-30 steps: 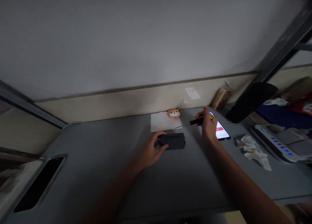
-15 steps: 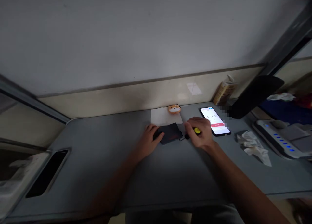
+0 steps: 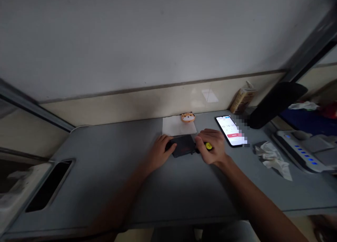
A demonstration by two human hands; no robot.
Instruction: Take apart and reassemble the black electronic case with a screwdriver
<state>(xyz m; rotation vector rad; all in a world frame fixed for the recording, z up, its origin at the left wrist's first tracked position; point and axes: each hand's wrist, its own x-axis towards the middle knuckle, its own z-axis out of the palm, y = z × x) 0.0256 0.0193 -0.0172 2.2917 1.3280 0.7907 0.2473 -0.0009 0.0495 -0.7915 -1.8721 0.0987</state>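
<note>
Black box [image 3: 183, 145], small, flat, hard-shelled: lies on the grey desk [image 3: 105, 165] near its back edge, and seems tipped up a little on one long side. Looks like rigid matte plastic. I judge it light and stiff, unlikely to flex, but light enough to skate on the smooth desk unless pinned. Best hold, by my reckoning: a short end, thumb and fingers across the shell.

Left hand [image 3: 160, 151] is closed around the box's left end, thumb on top. Right hand [image 3: 212, 147] is fisted around a screwdriver [image 3: 208, 146], yellow butt showing. The shaft points at the box's right end; the tip is hidden, so contact is not certain.

Just behind the box: white paper sheet [image 3: 175, 127], with a small orange bear figure [image 3: 188, 117] at its far corner. Right of the hands: lit phone [image 3: 229, 130], crumpled tissue [image 3: 272, 158], power strip [image 3: 300, 150] with blue lights. Carton [image 3: 242, 99] leans at the wall.
</note>
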